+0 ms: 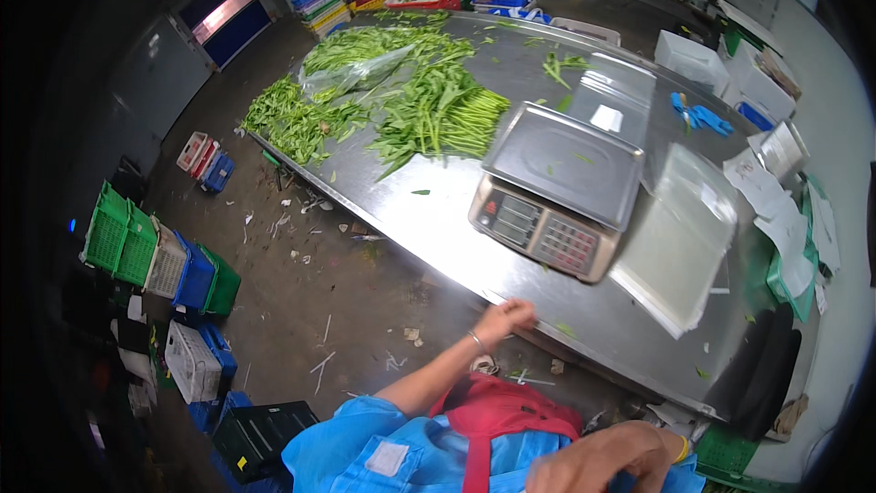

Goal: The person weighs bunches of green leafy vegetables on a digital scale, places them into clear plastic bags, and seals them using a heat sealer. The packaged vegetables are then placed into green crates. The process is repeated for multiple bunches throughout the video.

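My left hand [510,315], with a metal bangle at its wrist, is at the front edge of a stainless steel table [404,209]. Its fingers look curled, and I see nothing in them. My right hand [602,460], blurred, is low in front of my chest, a yellow band at its wrist; its fingertips are hard to make out. Beyond my left hand stands a digital weighing scale [564,164] with a few loose leaves on its pan. A bundle of leafy green stems [445,109] lies left of the scale. Clear plastic bags [684,239] are stacked to its right.
More loose greens [294,116] and a clear bag of greens [359,68] lie at the far left. Blue gloves [701,114] and a green basket with papers [797,274] are on the right. Stacked crates [120,233] and scraps are on the floor.
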Action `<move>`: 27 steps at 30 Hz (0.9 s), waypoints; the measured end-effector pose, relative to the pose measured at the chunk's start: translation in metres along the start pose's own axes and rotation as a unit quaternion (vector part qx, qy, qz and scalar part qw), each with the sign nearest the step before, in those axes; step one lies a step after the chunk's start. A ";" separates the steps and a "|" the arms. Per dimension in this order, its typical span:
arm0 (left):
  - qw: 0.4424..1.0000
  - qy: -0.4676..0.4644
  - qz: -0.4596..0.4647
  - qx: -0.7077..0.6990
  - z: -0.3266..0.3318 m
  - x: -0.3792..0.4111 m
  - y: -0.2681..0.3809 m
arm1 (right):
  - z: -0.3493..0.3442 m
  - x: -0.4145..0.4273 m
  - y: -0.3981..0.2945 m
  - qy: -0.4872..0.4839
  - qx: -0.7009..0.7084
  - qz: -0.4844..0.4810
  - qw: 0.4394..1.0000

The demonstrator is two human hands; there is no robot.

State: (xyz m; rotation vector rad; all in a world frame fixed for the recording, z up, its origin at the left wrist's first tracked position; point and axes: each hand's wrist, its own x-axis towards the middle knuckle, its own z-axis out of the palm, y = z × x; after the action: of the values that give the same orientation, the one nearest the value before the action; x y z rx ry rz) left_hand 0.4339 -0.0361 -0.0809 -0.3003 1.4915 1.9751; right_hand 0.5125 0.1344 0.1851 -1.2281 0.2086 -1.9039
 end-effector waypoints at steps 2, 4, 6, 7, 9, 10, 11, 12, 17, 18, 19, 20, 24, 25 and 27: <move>0.992 0.112 0.044 -0.039 -0.054 -0.010 0.050 | -0.023 0.033 -0.003 0.032 -0.033 0.072 0.996; 0.981 0.138 0.123 -0.051 -0.083 0.023 0.103 | -0.037 0.054 -0.016 0.093 -0.090 0.082 0.988; 0.947 0.223 0.214 -0.081 -0.143 0.033 0.123 | -0.072 0.068 -0.005 0.002 -0.046 0.079 0.996; 0.930 0.255 0.247 -0.090 -0.161 0.042 0.135 | -0.086 0.073 0.000 -0.031 -0.033 0.075 0.996; 0.935 0.258 0.234 -0.062 -0.159 0.086 0.180 | -0.111 0.070 -0.006 -0.060 -0.047 0.035 0.996; 0.929 0.288 0.233 -0.012 -0.171 0.102 0.194 | -0.118 0.059 -0.010 -0.004 -0.044 0.029 0.999; 0.920 0.314 0.230 0.040 -0.179 0.122 0.203 | -0.116 0.044 -0.016 0.054 -0.044 0.022 0.997; 0.893 0.366 0.247 0.087 -0.203 0.128 0.206 | -0.121 0.049 -0.018 0.200 -0.097 0.022 0.975; 0.761 0.511 0.162 0.366 -0.244 0.183 0.255 | -0.165 0.031 -0.014 0.492 -0.187 0.189 0.829; 0.762 0.504 0.127 0.385 -0.244 0.200 0.263 | -0.172 0.021 -0.008 0.503 -0.214 0.226 0.806; 0.748 0.504 0.098 0.420 -0.247 0.219 0.266 | -0.180 0.012 -0.004 0.514 -0.241 0.264 0.780; 0.748 0.496 0.083 0.432 -0.254 0.236 0.274 | -0.190 0.009 -0.002 0.522 -0.258 0.276 0.765; 0.794 0.431 0.127 0.410 -0.293 0.261 0.258 | -0.225 0.018 0.008 0.565 -0.329 0.332 0.680; 0.813 0.407 0.144 0.391 -0.304 0.257 0.262 | -0.241 0.023 0.006 0.557 -0.364 0.335 0.667; 0.851 0.348 0.258 0.297 -0.369 0.273 0.228 | -0.266 0.038 0.000 0.532 -0.425 0.357 0.640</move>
State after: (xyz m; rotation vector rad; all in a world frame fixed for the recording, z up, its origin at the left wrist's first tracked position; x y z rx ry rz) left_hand 0.0143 -0.3170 -0.1706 -0.3897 2.8138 1.7060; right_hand 0.2897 0.0314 0.0760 -0.1564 2.0685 -1.4990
